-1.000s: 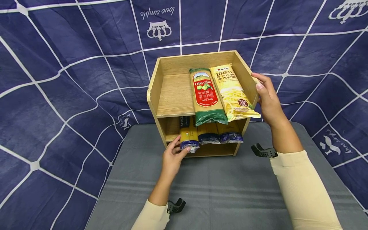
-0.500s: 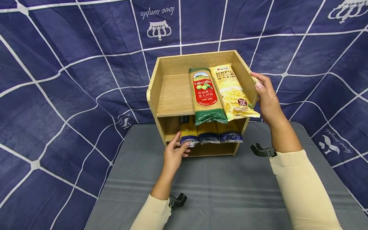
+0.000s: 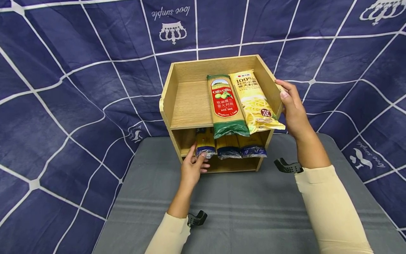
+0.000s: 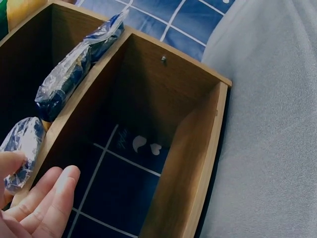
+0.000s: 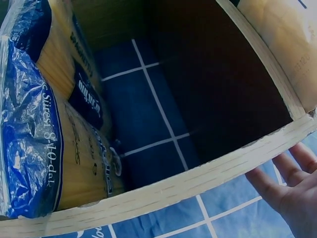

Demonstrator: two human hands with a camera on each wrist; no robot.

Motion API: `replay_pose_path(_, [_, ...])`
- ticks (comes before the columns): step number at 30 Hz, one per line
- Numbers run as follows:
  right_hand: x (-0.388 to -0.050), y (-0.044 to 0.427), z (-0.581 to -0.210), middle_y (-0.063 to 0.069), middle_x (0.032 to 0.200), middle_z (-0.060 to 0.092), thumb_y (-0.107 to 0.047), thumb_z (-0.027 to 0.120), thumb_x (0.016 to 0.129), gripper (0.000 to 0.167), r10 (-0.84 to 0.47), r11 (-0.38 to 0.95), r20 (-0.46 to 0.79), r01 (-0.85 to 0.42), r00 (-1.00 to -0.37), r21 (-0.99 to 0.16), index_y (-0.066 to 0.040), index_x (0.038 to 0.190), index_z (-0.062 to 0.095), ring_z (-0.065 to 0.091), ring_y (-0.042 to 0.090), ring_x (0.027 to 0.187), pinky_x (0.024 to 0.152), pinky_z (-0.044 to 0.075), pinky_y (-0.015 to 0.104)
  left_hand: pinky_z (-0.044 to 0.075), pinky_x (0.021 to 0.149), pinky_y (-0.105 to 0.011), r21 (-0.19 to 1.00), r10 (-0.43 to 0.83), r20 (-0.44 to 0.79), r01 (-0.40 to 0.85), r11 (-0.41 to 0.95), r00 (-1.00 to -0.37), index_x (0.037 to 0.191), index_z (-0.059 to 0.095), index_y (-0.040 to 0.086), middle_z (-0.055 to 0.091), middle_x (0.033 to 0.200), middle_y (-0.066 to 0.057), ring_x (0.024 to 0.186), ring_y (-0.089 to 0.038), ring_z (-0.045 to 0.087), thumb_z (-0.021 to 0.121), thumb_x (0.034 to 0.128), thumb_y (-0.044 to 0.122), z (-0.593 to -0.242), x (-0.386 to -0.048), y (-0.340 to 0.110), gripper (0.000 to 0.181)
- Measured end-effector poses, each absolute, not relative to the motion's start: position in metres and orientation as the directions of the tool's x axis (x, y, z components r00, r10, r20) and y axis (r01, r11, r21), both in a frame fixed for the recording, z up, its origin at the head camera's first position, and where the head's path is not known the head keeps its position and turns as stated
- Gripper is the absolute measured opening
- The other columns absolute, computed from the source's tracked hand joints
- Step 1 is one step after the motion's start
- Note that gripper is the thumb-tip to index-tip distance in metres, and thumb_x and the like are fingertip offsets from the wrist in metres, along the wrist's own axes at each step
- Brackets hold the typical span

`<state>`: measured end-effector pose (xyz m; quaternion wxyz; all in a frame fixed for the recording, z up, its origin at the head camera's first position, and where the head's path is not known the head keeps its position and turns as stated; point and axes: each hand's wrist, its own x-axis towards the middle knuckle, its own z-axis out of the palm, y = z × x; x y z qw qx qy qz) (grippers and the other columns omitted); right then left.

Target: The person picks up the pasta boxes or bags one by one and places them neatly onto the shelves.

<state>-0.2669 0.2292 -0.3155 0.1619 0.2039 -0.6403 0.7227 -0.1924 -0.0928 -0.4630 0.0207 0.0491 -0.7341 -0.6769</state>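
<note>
My left hand (image 3: 191, 172) is at the front of the wooden shelf (image 3: 190, 102), at its middle level. Its thumb presses the clear, crinkled end of the leftmost spaghetti pack (image 3: 205, 144), while the other fingers (image 4: 59, 198) extend below the pack at the board's edge. Two more blue-ended spaghetti packs (image 3: 229, 148) lie beside it, partly hidden under the top board. My right hand (image 3: 295, 114) grips the shelf's right side panel near its upper front corner; in the right wrist view its fingers (image 5: 270, 191) lie along the panel's outer side.
On the top level lie a green-and-red spaghetti pack (image 3: 226, 106) and a yellow pasta pack (image 3: 255, 102), both jutting past the front edge. A grey cloth (image 3: 241, 204) covers the table. Blue curtain fabric (image 3: 79, 88) with white lines hangs behind and at the sides.
The leftmost spaghetti pack has slid deeper into the middle level, its end now about even with its neighbours. My left thumb follows it inward. The right hand keeps its place on the panel.
</note>
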Motion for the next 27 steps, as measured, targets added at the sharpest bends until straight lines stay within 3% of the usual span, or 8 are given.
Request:
replay_pose_path(4, [-0.267,0.230,-0.314,0.003,0.133,0.048,-0.026,0.043,0.105,0.041,-0.024,-0.120,0.497,-0.491,-0.868,-0.863,-0.020,0.145,0.051,0.052,0.019,0.111,0.083,0.050,0.024,0.062,0.066,-0.037,0.996,-0.089,-0.019,-0.027,0.086,-0.996,0.158,0.030,0.036,0.072,0.106,-0.028,0.085,-0.037,0.075,0.065,0.1004,0.030,-0.464,-0.191,-0.093,0.067])
replay_pose_path(11, [-0.264,0.232,-0.311,0.003,0.137,0.051,-0.027,0.047,0.106,0.042,0.018,-0.068,0.481,-0.482,-0.876,-0.874,-0.018,0.147,0.052,0.054,0.017,0.114,0.084,0.052,0.020,0.062,0.068,-0.033,0.997,-0.135,0.065,0.061,0.037,-0.989,0.158,0.032,0.019,0.070,0.108,-0.026,0.082,-0.021,0.075,0.065,0.0992,0.018,-0.465,-0.178,-0.102,0.068])
replay_pose_path(16, [-0.253,0.238,-0.321,0.000,0.133,0.057,-0.029,0.050,0.106,0.041,0.089,-0.004,0.461,-0.463,-0.883,-0.886,-0.014,0.144,0.055,0.057,0.013,0.114,0.086,0.050,0.018,0.060,0.068,-0.029,0.991,-0.280,0.127,0.134,-0.005,-0.952,0.136,0.052,0.002,0.068,0.104,-0.023,0.083,-0.013,0.071,0.057,0.0993,0.002,-0.460,-0.168,-0.120,0.037])
replay_pose_path(19, [-0.245,0.239,-0.334,-0.004,0.123,0.062,-0.029,0.048,0.107,0.037,0.109,0.004,0.459,-0.462,-0.881,-0.887,-0.011,0.137,0.060,0.058,0.011,0.112,0.088,0.050,0.018,0.058,0.069,-0.026,0.986,-0.338,0.157,0.166,0.004,-0.928,0.123,0.061,-0.002,0.067,0.104,-0.022,0.086,-0.013,0.070,0.056,0.1010,0.004,-0.454,-0.165,-0.134,0.023])
replay_pose_path(23, [-0.232,0.238,-0.353,-0.012,0.114,0.066,-0.027,0.046,0.108,0.034,0.117,0.113,0.472,-0.460,-0.874,-0.880,-0.009,0.130,0.064,0.060,0.006,0.109,0.091,0.047,0.015,0.057,0.076,-0.023,0.977,-0.340,0.212,0.199,0.074,-0.916,0.112,0.068,-0.004,0.067,0.107,-0.020,0.094,-0.016,0.069,0.057,0.1031,0.012,-0.445,-0.161,-0.152,0.021])
replay_pose_path(27, [-0.219,0.239,-0.371,-0.012,0.113,0.067,-0.019,0.047,0.108,0.029,0.125,0.168,0.476,-0.455,-0.870,-0.875,-0.007,0.126,0.066,0.065,0.003,0.102,0.090,0.051,0.014,0.054,0.082,-0.017,0.960,-0.321,0.274,0.237,0.152,-0.906,0.110,0.071,-0.004,0.066,0.108,-0.013,0.095,-0.008,0.066,0.060,0.1021,0.012,-0.440,-0.159,-0.163,0.021])
